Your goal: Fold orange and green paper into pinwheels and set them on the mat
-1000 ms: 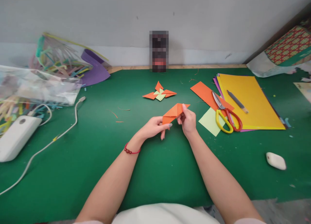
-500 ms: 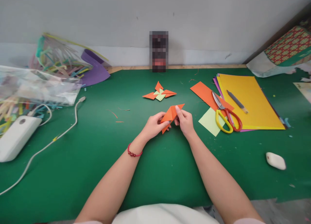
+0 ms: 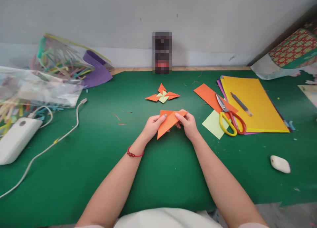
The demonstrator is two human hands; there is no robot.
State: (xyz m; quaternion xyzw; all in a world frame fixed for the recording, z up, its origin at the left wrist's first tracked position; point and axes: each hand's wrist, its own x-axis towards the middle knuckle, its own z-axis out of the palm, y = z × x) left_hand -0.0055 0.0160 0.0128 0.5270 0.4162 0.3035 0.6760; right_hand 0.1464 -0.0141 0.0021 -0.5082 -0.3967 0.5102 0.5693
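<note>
Between both hands is a piece of orange paper (image 3: 167, 125), folded into a triangle with one point hanging down toward me. My left hand (image 3: 153, 126) grips its left side, thumb on top and fingers mostly hidden beneath. On the right, my right hand (image 3: 188, 123) pinches the other side near the upper corner, thumb pressed on the paper. Just beyond the hands, a folded star-like paper shape (image 3: 162, 96) with orange points and a light green middle lies on the green table (image 3: 106, 175).
Scissors (image 3: 229, 117) lie over an orange strip (image 3: 206, 94) and a light green square (image 3: 214, 124). A craft knife (image 3: 241, 103) rests on yellow sheets (image 3: 262, 106). A white case (image 3: 280, 164) is at right; a power bank (image 3: 18, 140) with cable and bagged paper strips (image 3: 61, 64) sit left.
The orange paper has been opened out from a narrower bent fold into a broader, flatter triangle. My left thumb has shifted up along it; the right hand stays nearly in place.
</note>
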